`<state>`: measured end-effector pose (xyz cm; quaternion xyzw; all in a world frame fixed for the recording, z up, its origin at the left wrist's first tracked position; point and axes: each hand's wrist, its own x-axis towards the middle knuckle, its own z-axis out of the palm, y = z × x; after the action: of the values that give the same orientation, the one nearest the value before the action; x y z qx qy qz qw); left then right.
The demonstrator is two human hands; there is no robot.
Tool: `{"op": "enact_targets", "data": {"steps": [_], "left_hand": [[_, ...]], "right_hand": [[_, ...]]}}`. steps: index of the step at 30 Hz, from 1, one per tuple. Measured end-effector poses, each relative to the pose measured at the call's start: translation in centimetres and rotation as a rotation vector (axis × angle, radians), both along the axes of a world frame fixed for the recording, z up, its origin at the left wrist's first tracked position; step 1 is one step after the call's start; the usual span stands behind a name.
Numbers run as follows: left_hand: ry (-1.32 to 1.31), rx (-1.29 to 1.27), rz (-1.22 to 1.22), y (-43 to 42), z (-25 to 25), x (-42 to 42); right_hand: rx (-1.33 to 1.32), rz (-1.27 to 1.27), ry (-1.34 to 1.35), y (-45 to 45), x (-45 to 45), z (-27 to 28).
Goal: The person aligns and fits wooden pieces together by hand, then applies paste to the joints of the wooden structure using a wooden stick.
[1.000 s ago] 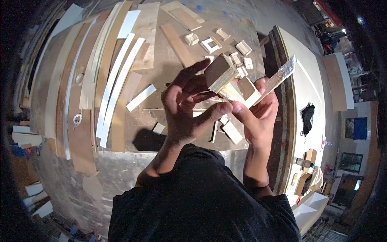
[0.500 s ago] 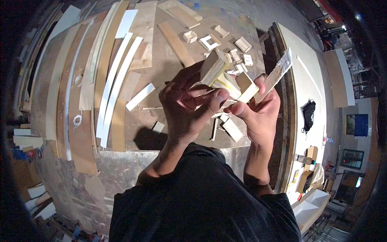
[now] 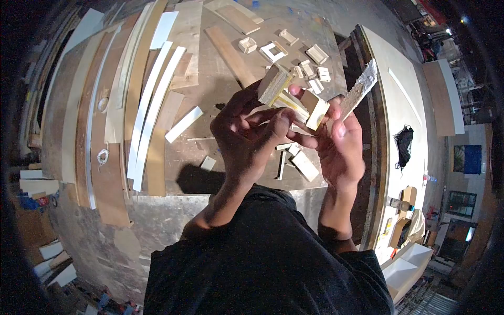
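My left hand (image 3: 244, 134) is closed around the left block of a small wooden assembly (image 3: 294, 106), which hangs above the table. It has two end blocks joined by narrow slats, with yellowish glue along the joints. Thumb and fingers of my right hand (image 3: 344, 155) touch the assembly's right end. Tucked between that hand's fingers is a flat strip (image 3: 360, 88), its upper end coated in white, lumpy glue. My palms hide parts of the assembly's underside.
Several small wooden frames (image 3: 273, 51) lie beyond my hands on the worktable (image 3: 210, 113). Loose blocks (image 3: 304, 165) sit below them. Long boards and white strips (image 3: 152, 115) cover the left side. To the right, a pale bench (image 3: 391, 105) holds a black cloth item (image 3: 403, 147) and a bottle (image 3: 401, 204).
The assembly has turned slightly and its right end has moved a little lower. My right thumb has shifted up from the assembly toward the glue strip, and the strip has tilted more upright.
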<state>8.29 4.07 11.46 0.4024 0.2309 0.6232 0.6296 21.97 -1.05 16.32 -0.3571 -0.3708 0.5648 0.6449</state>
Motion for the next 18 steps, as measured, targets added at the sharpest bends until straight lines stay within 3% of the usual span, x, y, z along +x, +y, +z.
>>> {"op": "enact_targets", "data": {"steps": [7,10,17,18], "left_hand": [[-0.016,-0.025,0.033,-0.2,0.6,0.2],[-0.045,-0.050,0.002,-0.3,1.1,0.2],[-0.023,-0.001,-0.031,-0.1,1.2,0.3],[-0.027,0.000,-0.039,0.0,1.1,0.4]], "right_hand": [[-0.004,-0.160,-0.172,0.3,-1.3,-0.4],[0.015,-0.095,-0.231,0.1,0.0,-1.7],[0.045,-0.099,-0.230,-0.2,0.3,-1.5],[0.069,-0.086,-0.116,-0.1,-0.2,-1.0]]}}
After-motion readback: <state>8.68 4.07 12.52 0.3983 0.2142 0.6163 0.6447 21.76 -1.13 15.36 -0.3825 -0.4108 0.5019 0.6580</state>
